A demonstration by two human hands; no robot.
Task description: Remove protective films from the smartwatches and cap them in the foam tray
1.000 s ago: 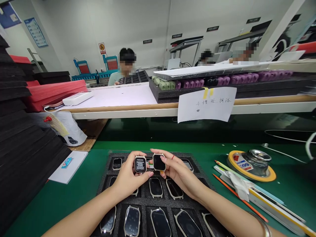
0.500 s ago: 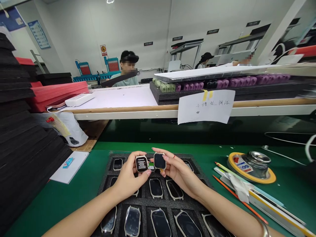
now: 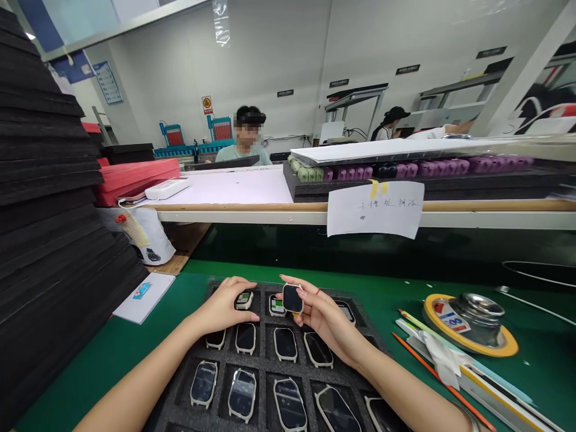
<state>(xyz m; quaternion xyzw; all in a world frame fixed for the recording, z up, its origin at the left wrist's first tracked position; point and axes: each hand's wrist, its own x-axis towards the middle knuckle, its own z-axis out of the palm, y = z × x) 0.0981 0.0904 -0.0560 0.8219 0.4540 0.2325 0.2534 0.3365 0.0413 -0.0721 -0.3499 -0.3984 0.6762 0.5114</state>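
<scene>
In the head view, my right hand (image 3: 320, 309) pinches a smartwatch case (image 3: 293, 298) with a dark screen, raised over the foam tray. My left hand (image 3: 224, 307) has its thumb and fingers curved around another smartwatch case (image 3: 244, 299) with a lit screen, low at a back-row slot. Between the hands, a watch case with a green-and-white screen (image 3: 277, 305) lies in its slot. The black foam tray (image 3: 264, 342) holds several more strapless watch cases, most with dark screens, such as this one in the middle row (image 3: 285, 344).
Black foam sheets (image 3: 49, 156) are stacked high at the left. On the right lie yellow tape with a glass jar (image 3: 479, 318), an orange stick (image 3: 443, 379) and long strips. A raised shelf (image 3: 252, 214) crosses behind, holding a tray of purple and green pieces (image 3: 353, 173). A co-worker (image 3: 245, 141) sits beyond.
My left hand has moved left and down with its watch case, from beside the right hand to a back-row slot. The right hand still holds its watch. The camera view has shifted.
</scene>
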